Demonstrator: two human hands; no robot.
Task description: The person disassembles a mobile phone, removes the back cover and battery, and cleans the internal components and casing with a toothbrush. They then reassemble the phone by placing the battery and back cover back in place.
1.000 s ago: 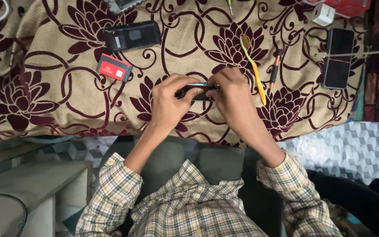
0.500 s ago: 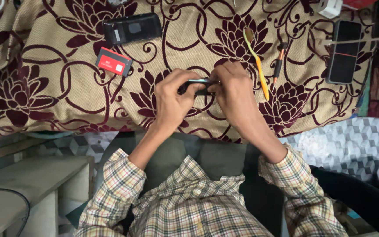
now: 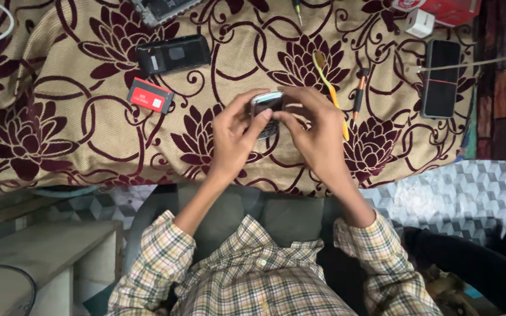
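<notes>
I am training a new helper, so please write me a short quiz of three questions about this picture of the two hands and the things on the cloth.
1. True or false: both hands hold one small phone above the flowered cloth.
2. Which tool lies nearest the right hand?
A. the yellow pry tool
B. the red card
C. the black case
3. Fill the gap: the dark phone lies flat near the cloth's ____ edge, as the picture shows it.

Key
1. True: the left hand and the right hand grip it together.
2. A: it lies just beside that hand, next to the orange-handled screwdriver.
3. Right.
</notes>
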